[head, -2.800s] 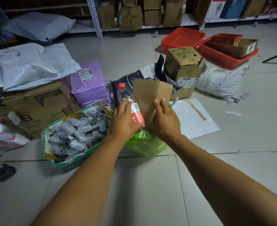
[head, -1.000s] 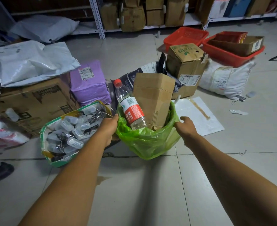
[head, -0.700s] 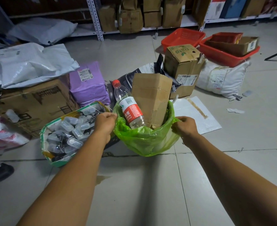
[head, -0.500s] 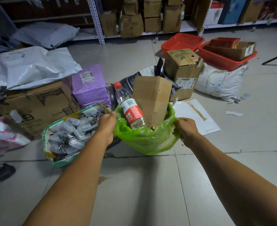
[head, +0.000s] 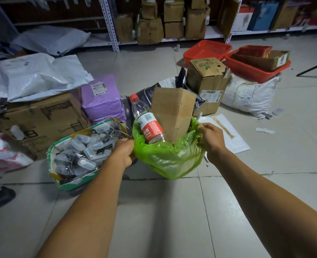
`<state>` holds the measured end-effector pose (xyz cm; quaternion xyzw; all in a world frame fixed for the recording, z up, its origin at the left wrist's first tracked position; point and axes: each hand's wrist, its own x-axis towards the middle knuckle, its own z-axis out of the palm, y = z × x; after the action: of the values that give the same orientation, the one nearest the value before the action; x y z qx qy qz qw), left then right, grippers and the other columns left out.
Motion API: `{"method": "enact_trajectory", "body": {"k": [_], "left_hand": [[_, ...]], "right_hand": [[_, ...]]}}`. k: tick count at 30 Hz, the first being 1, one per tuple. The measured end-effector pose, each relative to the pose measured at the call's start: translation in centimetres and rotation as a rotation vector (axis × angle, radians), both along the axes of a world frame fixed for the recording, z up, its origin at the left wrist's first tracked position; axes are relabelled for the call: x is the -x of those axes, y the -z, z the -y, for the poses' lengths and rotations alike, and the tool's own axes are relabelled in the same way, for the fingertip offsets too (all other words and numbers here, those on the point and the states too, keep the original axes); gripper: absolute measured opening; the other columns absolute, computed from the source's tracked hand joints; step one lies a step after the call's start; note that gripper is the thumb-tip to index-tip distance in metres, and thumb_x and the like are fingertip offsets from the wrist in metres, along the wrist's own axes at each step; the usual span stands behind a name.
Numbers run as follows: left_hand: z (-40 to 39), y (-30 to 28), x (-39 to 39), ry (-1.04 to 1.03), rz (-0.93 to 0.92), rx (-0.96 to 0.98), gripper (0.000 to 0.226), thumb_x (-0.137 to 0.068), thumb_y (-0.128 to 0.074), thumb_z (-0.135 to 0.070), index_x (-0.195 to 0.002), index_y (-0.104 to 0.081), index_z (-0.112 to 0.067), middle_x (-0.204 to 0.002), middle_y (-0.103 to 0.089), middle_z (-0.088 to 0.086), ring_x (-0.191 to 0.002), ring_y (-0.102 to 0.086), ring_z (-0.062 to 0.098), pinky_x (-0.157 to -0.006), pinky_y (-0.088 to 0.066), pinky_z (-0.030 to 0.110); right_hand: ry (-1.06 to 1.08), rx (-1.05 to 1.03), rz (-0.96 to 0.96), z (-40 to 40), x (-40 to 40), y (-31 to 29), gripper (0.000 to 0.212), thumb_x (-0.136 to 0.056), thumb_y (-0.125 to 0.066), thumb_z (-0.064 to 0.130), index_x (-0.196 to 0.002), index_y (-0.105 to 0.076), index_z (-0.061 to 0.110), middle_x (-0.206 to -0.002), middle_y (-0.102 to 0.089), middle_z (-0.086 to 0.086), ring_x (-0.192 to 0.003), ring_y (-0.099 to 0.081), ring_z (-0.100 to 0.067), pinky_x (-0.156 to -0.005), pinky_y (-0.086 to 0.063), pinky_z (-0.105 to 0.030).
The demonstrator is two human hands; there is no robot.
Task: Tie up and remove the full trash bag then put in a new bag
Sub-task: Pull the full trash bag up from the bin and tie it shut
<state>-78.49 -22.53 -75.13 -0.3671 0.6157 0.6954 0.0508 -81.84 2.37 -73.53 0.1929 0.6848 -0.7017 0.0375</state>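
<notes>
- You stand over a pale tiled floor point(head: 154, 211).
- On it sit a green bag point(head: 168, 161), a tub of vials point(head: 75, 175), brown boxes point(head: 208, 84), red baskets point(head: 206, 51) and a white sack point(head: 247, 95).

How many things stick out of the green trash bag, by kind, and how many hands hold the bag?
Plastic bottle: 1
Cardboard box: 1
Hands on the green trash bag: 2, left hand and right hand
Total: 4
</notes>
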Motion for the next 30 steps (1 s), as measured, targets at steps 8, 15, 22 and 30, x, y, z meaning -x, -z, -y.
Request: {"method": "enact_trajectory", "body": {"k": [8, 15, 22, 30], "left_hand": [[0.1, 0.6, -0.6, 0.131, 0.126, -0.027, 0.021, -0.088, -0.064, -0.002, -0.109, -0.063, -0.003, -0.102, -0.069, 0.022, -0.085, -0.067, 0.033, -0.089, -0.054, 0.049], [0.8, 1.2, -0.7, 0.025, 0.033, 0.092, 0.016, -0.088, -0.060, -0.004, -0.076, -0.067, -0.011, -0.071, -0.069, 0.010, -0.059, -0.063, 0.021, -0.059, -0.055, 0.030], [1.2, 0.1, -0.9, -0.045, -0.086, 0.142, 0.012, -0.097, -0.054, -0.019, -0.090, -0.064, -0.020, -0.098, -0.071, 0.014, -0.089, -0.068, 0.032, -0.083, -0.057, 0.051], [0.7, -2.8, -0.2, -0.176, -0.175, 0.028, 0.014, -0.095, -0.053, -0.020, -0.089, -0.065, -0.021, -0.109, -0.070, 0.015, -0.091, -0.067, 0.029, -0.084, -0.056, 0.052]], "right_hand": [[-0.028, 0.008, 0.031, -0.1, -0.2, -0.1, 0.019, -0.093, -0.054, 0.009, -0.081, -0.067, 0.017, -0.088, -0.066, -0.010, -0.073, -0.059, -0.026, -0.057, -0.049, -0.029], [-0.032, -0.009, 0.008, 0.0, -0.3, 0.0, 0.014, -0.093, -0.056, 0.009, -0.087, -0.068, 0.013, -0.086, -0.064, -0.012, -0.068, -0.055, -0.024, -0.062, -0.048, -0.031], [-0.026, -0.030, -0.033, 0.2, -0.6, -0.5, 0.018, -0.092, -0.059, 0.010, -0.079, -0.068, 0.019, -0.082, -0.062, -0.010, -0.058, -0.050, -0.020, -0.055, -0.043, -0.026], [0.043, -0.061, -0.046, 0.5, -0.6, -1.5, 0.023, -0.091, -0.056, 0.011, -0.077, -0.069, 0.024, -0.094, -0.068, -0.009, -0.091, -0.065, -0.030, -0.082, -0.056, -0.043]]}}
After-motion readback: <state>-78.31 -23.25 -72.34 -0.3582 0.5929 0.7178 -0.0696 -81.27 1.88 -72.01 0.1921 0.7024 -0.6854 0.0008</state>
